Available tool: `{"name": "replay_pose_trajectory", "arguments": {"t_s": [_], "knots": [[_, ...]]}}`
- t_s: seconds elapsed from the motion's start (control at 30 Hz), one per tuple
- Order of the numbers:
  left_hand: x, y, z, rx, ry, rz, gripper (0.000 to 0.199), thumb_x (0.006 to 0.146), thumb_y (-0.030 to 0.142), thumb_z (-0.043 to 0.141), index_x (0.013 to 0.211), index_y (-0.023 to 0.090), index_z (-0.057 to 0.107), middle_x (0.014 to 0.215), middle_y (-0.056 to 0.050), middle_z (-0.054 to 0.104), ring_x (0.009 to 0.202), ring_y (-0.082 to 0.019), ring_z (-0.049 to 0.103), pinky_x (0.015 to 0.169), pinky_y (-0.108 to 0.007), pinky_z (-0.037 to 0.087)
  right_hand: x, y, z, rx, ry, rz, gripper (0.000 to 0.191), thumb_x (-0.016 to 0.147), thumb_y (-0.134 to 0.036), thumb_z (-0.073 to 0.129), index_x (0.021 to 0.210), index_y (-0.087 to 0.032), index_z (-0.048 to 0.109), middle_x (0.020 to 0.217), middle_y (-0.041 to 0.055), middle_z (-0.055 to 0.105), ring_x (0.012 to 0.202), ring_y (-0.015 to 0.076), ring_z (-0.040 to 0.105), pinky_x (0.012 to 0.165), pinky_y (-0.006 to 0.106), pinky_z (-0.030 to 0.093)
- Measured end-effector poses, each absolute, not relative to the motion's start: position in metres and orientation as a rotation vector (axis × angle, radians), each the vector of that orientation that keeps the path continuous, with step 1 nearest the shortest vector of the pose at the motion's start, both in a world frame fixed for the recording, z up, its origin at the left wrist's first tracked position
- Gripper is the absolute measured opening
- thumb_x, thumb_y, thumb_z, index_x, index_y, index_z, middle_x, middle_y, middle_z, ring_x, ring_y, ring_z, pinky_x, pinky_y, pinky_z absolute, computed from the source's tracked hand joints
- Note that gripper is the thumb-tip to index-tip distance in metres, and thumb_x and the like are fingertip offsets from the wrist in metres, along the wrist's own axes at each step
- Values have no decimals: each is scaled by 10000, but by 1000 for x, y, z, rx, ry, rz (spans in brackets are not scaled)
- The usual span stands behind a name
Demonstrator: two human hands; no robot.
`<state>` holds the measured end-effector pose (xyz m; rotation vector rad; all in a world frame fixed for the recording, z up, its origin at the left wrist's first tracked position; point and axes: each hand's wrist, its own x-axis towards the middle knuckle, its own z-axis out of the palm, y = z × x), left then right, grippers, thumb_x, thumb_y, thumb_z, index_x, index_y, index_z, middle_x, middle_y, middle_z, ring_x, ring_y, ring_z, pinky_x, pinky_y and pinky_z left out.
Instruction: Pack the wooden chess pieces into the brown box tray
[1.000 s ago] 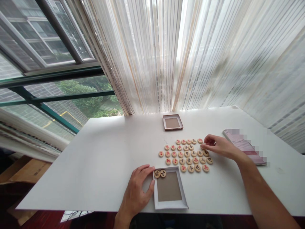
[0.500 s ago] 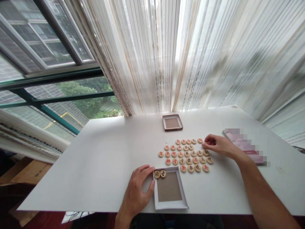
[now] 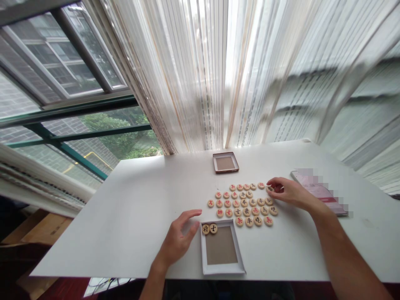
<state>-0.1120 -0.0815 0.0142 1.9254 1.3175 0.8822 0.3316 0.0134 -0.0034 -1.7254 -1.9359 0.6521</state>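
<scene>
Several round wooden pieces with red or black characters lie in uneven rows on the white table [image 3: 150, 187]. At the right end of the rows, my right hand [image 3: 283, 191] has its thumb and fingers closed on a black-marked piece [image 3: 270, 189]. My left hand [image 3: 179, 235] is beside the left edge of the open white box [image 3: 240, 257], fingers apart and holding nothing. Inside that box, in its upper left corner, two black-marked pieces [image 3: 209, 228] sit side by side.
A smaller brown-rimmed box lid [image 3: 225, 170] lies near the curtain [image 3: 200, 83]. A pink booklet [image 3: 325, 196] is under and beyond my right forearm. Cardboard boxes [image 3: 46, 229] stand left of the table.
My left hand has let go of the white box's edge and moved slightly left. At my right fingertips a black-marked piece now shows. The view has shifted a little.
</scene>
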Motion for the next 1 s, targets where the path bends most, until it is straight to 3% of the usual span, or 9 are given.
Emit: {"name": "replay_pose_trajectory", "arguments": {"t_s": [0.2,0.3,0.43,0.57,1.0], "knots": [[-85,-35,46,1909,1172,998,278,983,394,538,1100,214,714,1115,-61,744,1076,-213,683,982,-360,526,304,5,18,-1472,-1776,694,409,816,-483,697,1086,-176,680,987,102,723,818,217,683,762,368,594],[-66,-8,52,1865,1037,1050,289,968,407,564,1035,173,721,1021,-82,762,983,-213,710,912,-336,547,272,-2,34,-1225,-1769,741,356,837,-451,701,1060,-175,674,962,96,711,811,210,681,778,375,602],[-45,22,39,1751,881,1027,317,936,439,613,971,143,719,936,-94,761,866,-196,716,815,-303,557,225,-6,56,-1061,-1883,686,218,861,-324,696,1043,-204,684,986,69,669,821,186,667,774,344,590],[-39,28,19,1616,831,1023,397,933,499,595,1020,123,685,858,-97,760,724,-169,697,650,-262,544,185,-5,66,-951,-1983,587,201,847,-228,692,1048,-225,680,966,46,637,822,172,647,774,329,572],[-45,8,10,1654,866,968,328,941,439,606,1042,149,720,979,-97,764,819,-181,708,694,-257,515,148,-12,28,-915,-2009,480,231,867,-156,657,1084,-236,654,958,43,602,808,174,642,735,317,552]]}}
